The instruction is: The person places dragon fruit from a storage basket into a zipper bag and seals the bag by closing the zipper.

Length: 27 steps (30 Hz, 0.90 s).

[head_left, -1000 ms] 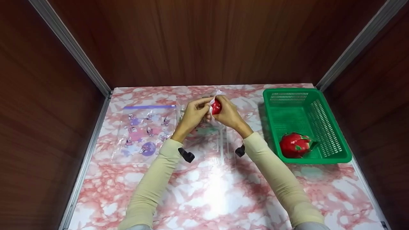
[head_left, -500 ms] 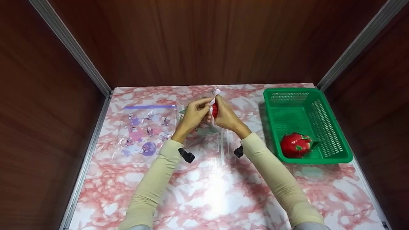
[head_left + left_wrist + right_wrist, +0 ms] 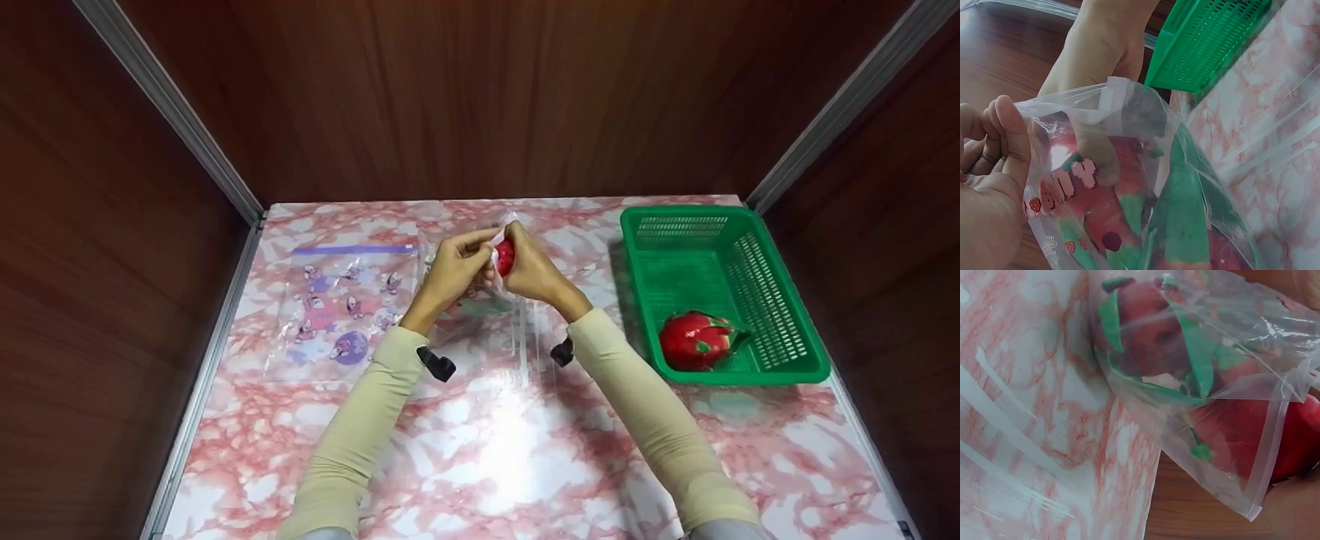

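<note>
My left hand (image 3: 452, 271) pinches the rim of a clear zip bag (image 3: 1120, 95) at the middle of the table. Through its mouth reaches my right hand (image 3: 536, 271), holding a red dragon fruit (image 3: 505, 257) with green scales. In the left wrist view the right fingers show through the printed plastic, on the fruit. Deeper in the bag lies another dragon fruit (image 3: 1148, 329), best seen in the right wrist view. The bag's zip strip (image 3: 1266, 455) crosses in front of the held fruit. Both hands partly hide the bag in the head view.
A green basket (image 3: 634, 300) stands on the right with one dragon fruit (image 3: 694, 342) in its near left corner. Flat on the left lies a printed zip bag (image 3: 349, 300) with a purple strip (image 3: 352, 249). Wooden walls enclose the marbled table (image 3: 420, 457) at the back and sides.
My right hand has shifted slightly left and turned, with its dragon fruit, at the bag's mouth; less of the fruit shows now. The left hand has stayed in place on the rim.
</note>
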Each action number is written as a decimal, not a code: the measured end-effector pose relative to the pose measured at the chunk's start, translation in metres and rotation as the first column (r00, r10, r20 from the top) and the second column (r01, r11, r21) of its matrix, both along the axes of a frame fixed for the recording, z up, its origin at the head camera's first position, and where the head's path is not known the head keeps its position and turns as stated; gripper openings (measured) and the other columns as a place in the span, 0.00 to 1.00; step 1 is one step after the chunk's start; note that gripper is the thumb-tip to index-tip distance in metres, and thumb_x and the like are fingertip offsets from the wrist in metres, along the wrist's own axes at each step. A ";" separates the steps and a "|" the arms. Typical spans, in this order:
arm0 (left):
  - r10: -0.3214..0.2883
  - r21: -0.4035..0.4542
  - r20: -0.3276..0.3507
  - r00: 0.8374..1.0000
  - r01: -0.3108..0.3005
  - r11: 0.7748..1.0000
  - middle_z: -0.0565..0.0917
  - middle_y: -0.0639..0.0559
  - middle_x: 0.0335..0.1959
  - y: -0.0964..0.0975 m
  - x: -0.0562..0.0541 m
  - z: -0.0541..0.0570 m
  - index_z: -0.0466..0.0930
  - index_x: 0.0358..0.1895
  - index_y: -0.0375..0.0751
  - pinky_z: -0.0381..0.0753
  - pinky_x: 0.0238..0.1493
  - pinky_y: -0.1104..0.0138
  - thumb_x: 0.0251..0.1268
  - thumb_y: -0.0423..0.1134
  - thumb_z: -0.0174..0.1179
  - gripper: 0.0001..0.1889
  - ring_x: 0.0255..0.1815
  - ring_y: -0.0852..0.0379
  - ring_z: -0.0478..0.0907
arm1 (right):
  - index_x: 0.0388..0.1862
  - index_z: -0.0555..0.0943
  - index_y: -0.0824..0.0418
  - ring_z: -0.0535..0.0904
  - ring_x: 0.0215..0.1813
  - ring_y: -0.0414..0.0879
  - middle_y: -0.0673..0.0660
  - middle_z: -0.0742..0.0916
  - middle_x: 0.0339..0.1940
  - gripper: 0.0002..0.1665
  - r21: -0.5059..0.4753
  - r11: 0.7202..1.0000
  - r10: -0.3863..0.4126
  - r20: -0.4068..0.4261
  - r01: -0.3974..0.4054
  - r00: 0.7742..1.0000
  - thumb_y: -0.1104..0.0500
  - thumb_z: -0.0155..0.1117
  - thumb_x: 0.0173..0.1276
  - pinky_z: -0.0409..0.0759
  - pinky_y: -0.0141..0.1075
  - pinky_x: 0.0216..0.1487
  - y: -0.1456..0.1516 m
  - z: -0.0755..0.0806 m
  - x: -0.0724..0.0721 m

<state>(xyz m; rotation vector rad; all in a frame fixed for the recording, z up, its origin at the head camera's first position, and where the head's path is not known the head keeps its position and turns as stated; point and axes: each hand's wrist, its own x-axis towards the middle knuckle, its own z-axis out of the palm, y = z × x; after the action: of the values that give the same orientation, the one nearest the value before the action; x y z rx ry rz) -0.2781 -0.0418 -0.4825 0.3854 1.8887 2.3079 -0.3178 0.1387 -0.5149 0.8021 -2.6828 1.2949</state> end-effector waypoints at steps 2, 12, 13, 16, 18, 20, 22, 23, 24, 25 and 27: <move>-0.005 -0.002 0.004 1.000 0.005 1.000 0.81 0.54 0.22 0.000 0.000 0.000 0.77 0.70 0.26 0.85 0.22 0.73 0.80 0.26 0.54 0.20 0.20 0.64 0.80 | 0.56 0.69 0.69 0.74 0.55 0.55 0.65 0.80 0.51 0.34 0.006 1.000 0.014 0.007 -0.014 1.000 0.73 0.71 0.50 0.77 0.44 0.57 0.000 -0.001 0.000; 0.014 0.005 0.024 1.000 -0.014 1.000 0.81 0.53 0.22 0.000 0.000 0.001 0.78 0.69 0.25 0.85 0.22 0.73 0.79 0.26 0.54 0.19 0.20 0.65 0.79 | 0.59 0.72 0.69 0.77 0.55 0.57 0.66 0.79 0.55 0.36 0.049 0.999 -0.005 -0.066 0.008 0.998 0.72 0.73 0.48 0.81 0.49 0.56 0.004 0.003 0.001; 0.014 0.009 0.023 1.000 -0.014 1.000 0.81 0.53 0.22 0.000 0.000 0.000 0.78 0.68 0.25 0.85 0.22 0.73 0.79 0.26 0.54 0.19 0.20 0.65 0.79 | 0.60 0.73 0.69 0.77 0.58 0.59 0.67 0.79 0.59 0.37 0.067 0.997 -0.021 -0.085 0.027 0.996 0.71 0.75 0.49 0.82 0.50 0.60 0.005 0.003 0.001; 0.008 0.020 0.021 1.000 -0.009 1.000 0.81 0.53 0.23 0.000 -0.001 0.000 0.78 0.68 0.25 0.86 0.23 0.73 0.80 0.26 0.54 0.19 0.19 0.65 0.80 | 0.64 0.78 0.67 0.75 0.68 0.64 0.66 0.79 0.68 0.37 0.108 0.991 -0.069 -0.131 0.083 0.989 0.67 0.79 0.52 0.79 0.54 0.70 0.008 0.002 0.001; 0.007 0.023 0.021 1.000 -0.007 1.000 0.81 0.53 0.23 0.001 -0.002 0.000 0.78 0.68 0.25 0.86 0.23 0.73 0.80 0.26 0.53 0.19 0.20 0.65 0.80 | 0.64 0.80 0.67 0.73 0.71 0.66 0.66 0.79 0.70 0.36 0.118 0.986 -0.100 -0.149 0.118 0.984 0.66 0.80 0.55 0.78 0.55 0.72 0.008 0.001 0.001; 0.007 0.023 0.017 1.000 -0.008 1.000 0.81 0.53 0.23 0.001 -0.001 0.000 0.78 0.68 0.24 0.86 0.23 0.73 0.79 0.26 0.53 0.19 0.20 0.65 0.80 | 0.64 0.81 0.68 0.74 0.71 0.66 0.67 0.80 0.69 0.34 0.112 0.984 -0.120 -0.159 0.139 0.980 0.64 0.80 0.57 0.78 0.54 0.73 0.008 0.000 0.002; 0.009 0.018 0.003 1.000 -0.009 1.000 0.81 0.53 0.23 0.002 -0.001 0.000 0.78 0.68 0.23 0.85 0.23 0.73 0.79 0.25 0.53 0.19 0.20 0.65 0.80 | 0.63 0.82 0.69 0.75 0.70 0.66 0.67 0.81 0.68 0.33 0.108 0.982 -0.135 -0.170 0.155 0.976 0.64 0.81 0.58 0.78 0.53 0.73 0.008 0.000 0.002; 0.010 0.014 -0.006 1.000 -0.009 1.000 0.81 0.53 0.23 0.002 -0.001 -0.001 0.78 0.68 0.23 0.85 0.23 0.73 0.79 0.25 0.53 0.19 0.19 0.65 0.80 | 0.63 0.82 0.69 0.76 0.69 0.66 0.67 0.81 0.67 0.33 0.109 0.981 -0.142 -0.173 0.162 0.975 0.63 0.81 0.58 0.79 0.53 0.73 0.007 0.000 0.003; 0.010 0.011 -0.015 1.000 -0.010 1.000 0.81 0.53 0.23 0.003 -0.001 -0.001 0.78 0.68 0.23 0.85 0.23 0.73 0.79 0.24 0.52 0.19 0.19 0.65 0.80 | 0.63 0.82 0.70 0.76 0.69 0.66 0.67 0.82 0.67 0.33 0.111 0.980 -0.146 -0.178 0.167 0.973 0.62 0.81 0.59 0.79 0.53 0.73 0.007 0.000 0.003; 0.010 0.008 -0.027 1.000 -0.010 1.000 0.81 0.53 0.22 0.003 -0.001 -0.001 0.78 0.67 0.22 0.84 0.22 0.73 0.78 0.24 0.52 0.19 0.19 0.65 0.79 | 0.63 0.82 0.70 0.76 0.68 0.66 0.68 0.82 0.67 0.33 0.112 0.979 -0.149 -0.180 0.171 0.972 0.62 0.81 0.59 0.79 0.53 0.72 0.007 0.000 0.003; 0.008 0.003 -0.040 0.999 -0.008 1.000 0.81 0.53 0.22 0.004 -0.001 -0.001 0.78 0.67 0.22 0.84 0.22 0.73 0.78 0.24 0.53 0.19 0.19 0.65 0.79 | 0.63 0.81 0.70 0.78 0.68 0.65 0.68 0.82 0.66 0.32 0.121 0.978 -0.148 -0.168 0.170 0.975 0.62 0.80 0.60 0.80 0.52 0.71 0.007 0.000 0.003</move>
<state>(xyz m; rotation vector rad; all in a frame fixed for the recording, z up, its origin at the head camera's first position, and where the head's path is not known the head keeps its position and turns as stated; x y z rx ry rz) -0.2794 -0.0376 -0.4836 0.4281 1.9080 2.3252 -0.3146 0.1454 -0.5146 0.6545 -2.6660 0.9810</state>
